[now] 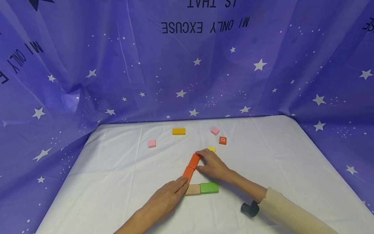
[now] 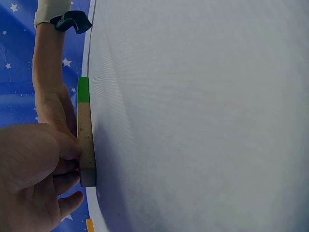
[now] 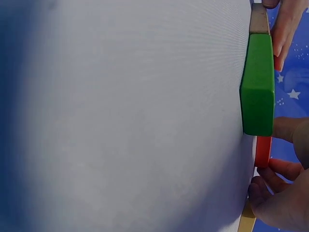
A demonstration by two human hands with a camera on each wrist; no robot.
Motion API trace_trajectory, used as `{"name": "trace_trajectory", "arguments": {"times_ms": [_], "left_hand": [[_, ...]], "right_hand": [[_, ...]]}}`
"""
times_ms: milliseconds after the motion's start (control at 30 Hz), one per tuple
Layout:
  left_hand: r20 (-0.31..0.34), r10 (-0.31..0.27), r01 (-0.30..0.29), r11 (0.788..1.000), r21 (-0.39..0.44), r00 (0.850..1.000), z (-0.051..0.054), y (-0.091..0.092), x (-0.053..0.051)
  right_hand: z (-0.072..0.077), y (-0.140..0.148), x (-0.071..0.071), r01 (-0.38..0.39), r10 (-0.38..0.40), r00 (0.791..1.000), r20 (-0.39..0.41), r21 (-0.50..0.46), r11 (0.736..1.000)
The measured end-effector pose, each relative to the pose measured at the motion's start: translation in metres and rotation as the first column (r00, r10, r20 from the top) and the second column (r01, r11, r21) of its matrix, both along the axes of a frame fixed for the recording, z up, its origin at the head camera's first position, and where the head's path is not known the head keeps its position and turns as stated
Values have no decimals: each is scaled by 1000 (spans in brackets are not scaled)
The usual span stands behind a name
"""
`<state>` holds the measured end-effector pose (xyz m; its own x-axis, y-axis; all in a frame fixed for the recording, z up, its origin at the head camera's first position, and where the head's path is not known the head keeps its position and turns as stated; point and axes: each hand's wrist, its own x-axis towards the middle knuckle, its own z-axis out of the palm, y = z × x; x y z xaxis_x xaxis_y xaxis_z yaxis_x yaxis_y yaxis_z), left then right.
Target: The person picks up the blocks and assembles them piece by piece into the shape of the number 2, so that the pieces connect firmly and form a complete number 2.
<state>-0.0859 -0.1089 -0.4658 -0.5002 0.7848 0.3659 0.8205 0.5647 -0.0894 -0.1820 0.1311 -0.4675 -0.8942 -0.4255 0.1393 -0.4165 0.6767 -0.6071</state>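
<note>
two oblong orange-red wooden blocks (image 1: 194, 161) (image 1: 188, 173) align lengthwise, right hand (image 1: 214, 165) seemingly pinching the farther, left hand (image 1: 168, 196) straight-fingered on the nearer.

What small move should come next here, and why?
Probably the right hand should let go of the far red plank: that plank already appears to meet the near red plank end to end in a slanting row, and the left hand rests on the near one, which should help keep it steady.

Red blocks (image 1: 194, 160); green block (image 1: 209, 187); star-patterned purple cloth (image 1: 163, 74).
</note>
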Motion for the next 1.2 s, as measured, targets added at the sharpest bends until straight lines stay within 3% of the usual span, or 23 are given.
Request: {"name": "trace_trajectory", "arguments": {"times_ms": [667,1200], "left_hand": [[-2,3,-3,1000,-13,1000,0,-1,0],[29,6,-6,1000,-7,1000,1,-1,1]], "right_hand": [[1,-3,-2,-28,28,1000,2,12,1000],[6,-1,-2,4,-4,1000,10,-22,1000]]}}
